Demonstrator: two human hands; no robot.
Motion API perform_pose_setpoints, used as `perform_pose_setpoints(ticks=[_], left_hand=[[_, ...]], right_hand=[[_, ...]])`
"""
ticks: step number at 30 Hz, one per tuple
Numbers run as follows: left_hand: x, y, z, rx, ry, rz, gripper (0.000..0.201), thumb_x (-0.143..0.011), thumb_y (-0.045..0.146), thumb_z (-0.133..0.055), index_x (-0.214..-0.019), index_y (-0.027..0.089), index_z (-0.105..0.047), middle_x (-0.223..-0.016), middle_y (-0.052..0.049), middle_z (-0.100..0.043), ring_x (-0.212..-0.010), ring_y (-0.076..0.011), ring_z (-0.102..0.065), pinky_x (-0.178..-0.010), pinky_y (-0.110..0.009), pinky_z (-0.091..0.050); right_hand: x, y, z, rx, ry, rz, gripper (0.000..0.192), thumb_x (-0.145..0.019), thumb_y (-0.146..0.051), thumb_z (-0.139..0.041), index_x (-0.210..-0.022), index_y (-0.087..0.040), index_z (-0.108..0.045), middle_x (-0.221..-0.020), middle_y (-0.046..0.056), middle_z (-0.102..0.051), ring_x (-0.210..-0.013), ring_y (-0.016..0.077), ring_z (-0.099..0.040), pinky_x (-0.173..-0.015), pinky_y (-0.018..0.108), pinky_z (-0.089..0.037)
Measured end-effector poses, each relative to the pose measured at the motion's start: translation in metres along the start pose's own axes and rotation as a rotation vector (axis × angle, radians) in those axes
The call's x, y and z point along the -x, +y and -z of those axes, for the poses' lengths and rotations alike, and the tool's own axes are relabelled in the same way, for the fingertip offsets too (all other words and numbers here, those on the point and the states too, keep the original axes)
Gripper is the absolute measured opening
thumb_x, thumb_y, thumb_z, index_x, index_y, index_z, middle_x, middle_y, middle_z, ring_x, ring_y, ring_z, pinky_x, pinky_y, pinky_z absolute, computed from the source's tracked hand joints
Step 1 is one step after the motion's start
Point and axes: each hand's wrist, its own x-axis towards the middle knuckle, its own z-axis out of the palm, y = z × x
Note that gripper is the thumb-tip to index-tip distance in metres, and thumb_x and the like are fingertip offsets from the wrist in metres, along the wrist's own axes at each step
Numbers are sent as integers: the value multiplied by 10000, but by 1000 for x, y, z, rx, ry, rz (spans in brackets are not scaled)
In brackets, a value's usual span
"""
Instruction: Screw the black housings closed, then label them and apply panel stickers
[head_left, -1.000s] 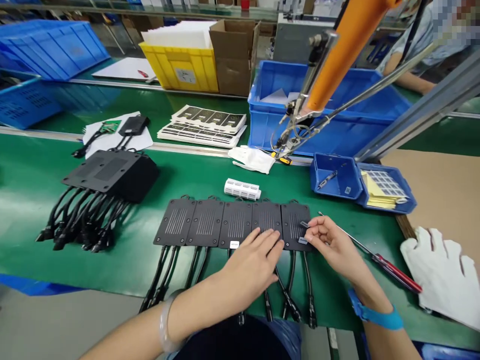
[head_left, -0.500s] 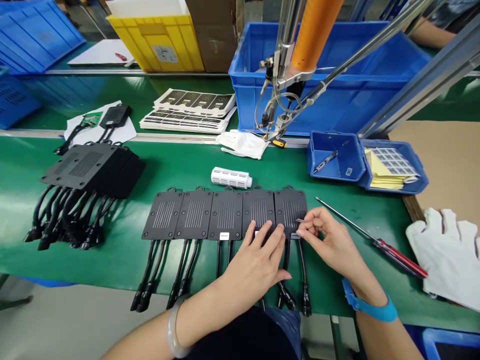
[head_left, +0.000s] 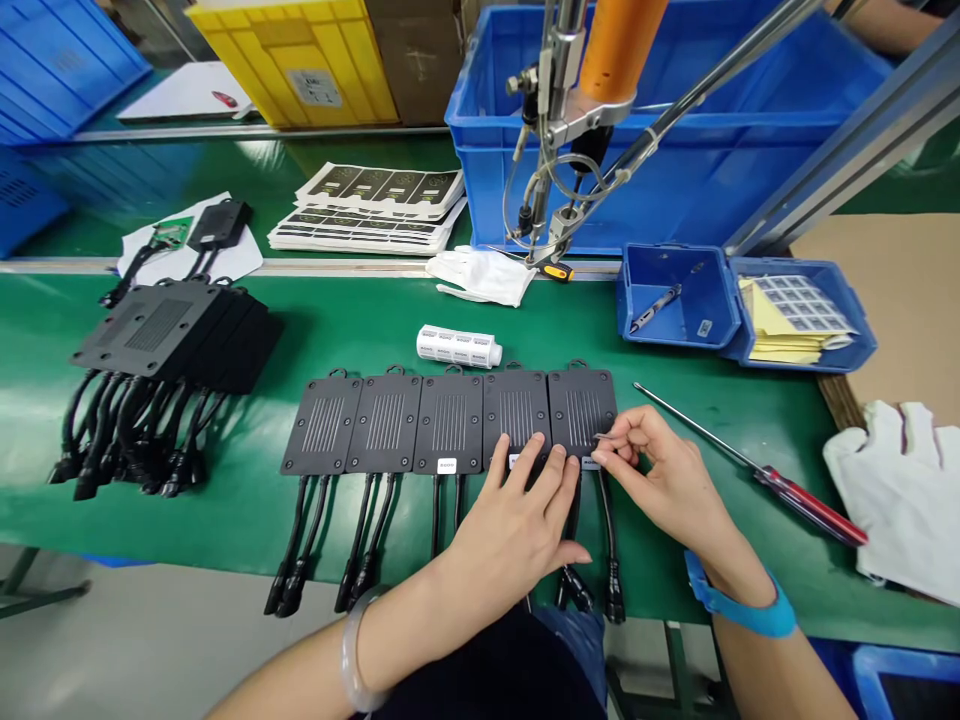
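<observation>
Five flat black ribbed modules with trailing cables lie side by side in a row on the green surface (head_left: pixel 360 340). Left hand (head_left: pixel 517 520) rests flat, fingers spread, on the near edge of the fourth black module (head_left: pixel 516 410). Right hand (head_left: pixel 660 480) is pinched, thumb and fingertips together on a small label (head_left: pixel 592 462) at the near edge of the fifth, rightmost black module (head_left: pixel 581 405). Just beyond the row: white roll of labels (head_left: pixel 459 346). Right of the hands: red-handled screwdriver (head_left: pixel 757 470), near white cloth gloves (head_left: pixel 907 500). Far left: stack of black modules (head_left: pixel 172 325)
</observation>
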Motion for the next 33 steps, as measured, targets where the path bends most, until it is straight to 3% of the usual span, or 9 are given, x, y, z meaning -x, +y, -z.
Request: perform_pose_setpoints(ticks=[13, 19, 23, 28, 33], left_hand=[[-3, 4, 4, 28, -36, 11, 828, -836, 707, -525, -1464, 177, -421, -1414, -178, -522, -1337, -428, -424, -1054, -681, -357], [-6, 5, 5, 29, -31, 21, 805, -839, 697, -534, -1442, 170, -448, -1382, -172, -545, -1307, -426, -445, -1038, -687, -378], [-8, 5, 7, 35, -33, 31, 744, -850, 686, -529, -1404, 190, -493, -1361, -160, -558, -1298, -413, -456, -1028, -680, -392], [-12, 10, 6, 31, -22, 70, 751, -847, 696, -523, -1416, 210, -476, -1310, -156, -577, -1273, -402, -474, -1021, -683, -390], [-15, 8, 3, 111, 6, 105, 761, -881, 709, -437, -1398, 154, -493, -1293, -164, -595, -1264, -384, -493, -1052, -679, -364]], right_hand=[[0, 0, 0, 34, 8, 6, 135, -861, -271, -608, -897, -238, -482, -724, -20, -646, -602, 108, -546, -568, 239, -453], [0, 0, 1, 58, 3, 22, 148, -850, -263, -620, -945, -242, -509, -760, -22, -679, -623, 112, -552, -604, 254, -465], [1, 0, 8, -24, 163, 0, 214, -846, -306, -646, -1027, -244, -550, -899, 25, -696, -673, 131, -574, -652, 295, -478], [4, -9, 21, -197, 373, -86, 211, -838, -360, -680, -1008, -252, -621, -792, 11, -624, -705, 150, -577, -637, 281, -464], [2, -22, 22, -295, 378, -77, 133, -851, -384, -663, -871, -253, -657, -819, 19, -592, -747, 155, -543, -642, 269, -460]])
